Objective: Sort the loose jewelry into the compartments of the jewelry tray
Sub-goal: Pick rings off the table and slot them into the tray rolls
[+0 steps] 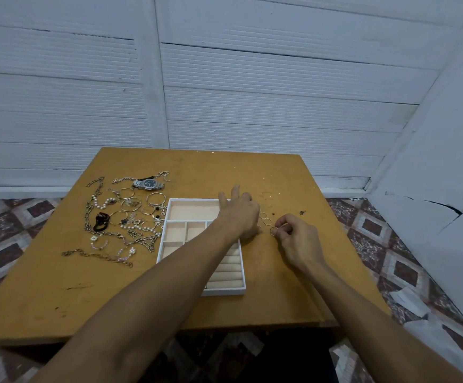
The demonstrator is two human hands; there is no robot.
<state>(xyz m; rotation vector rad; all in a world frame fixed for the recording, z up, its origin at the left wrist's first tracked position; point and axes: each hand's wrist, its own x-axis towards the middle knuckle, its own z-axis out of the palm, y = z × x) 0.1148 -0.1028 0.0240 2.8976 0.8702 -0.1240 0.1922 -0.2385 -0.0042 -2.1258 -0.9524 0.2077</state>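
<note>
Looks like the ring step: pinching a thin gold wire ring [273,231] between fingers [282,224] of the right hand [298,240], left hand [241,214] splayed empty just beside them, next probably slotting it carefully into the padded rolls of the white peach-lined jewelry tray [224,291], just left of those fingers.

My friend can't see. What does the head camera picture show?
A person's right hand pinches a small ring beside a white jewelry tray on a wooden table. The left hand reaches across the tray; tangled jewelry lies left of it.
</note>
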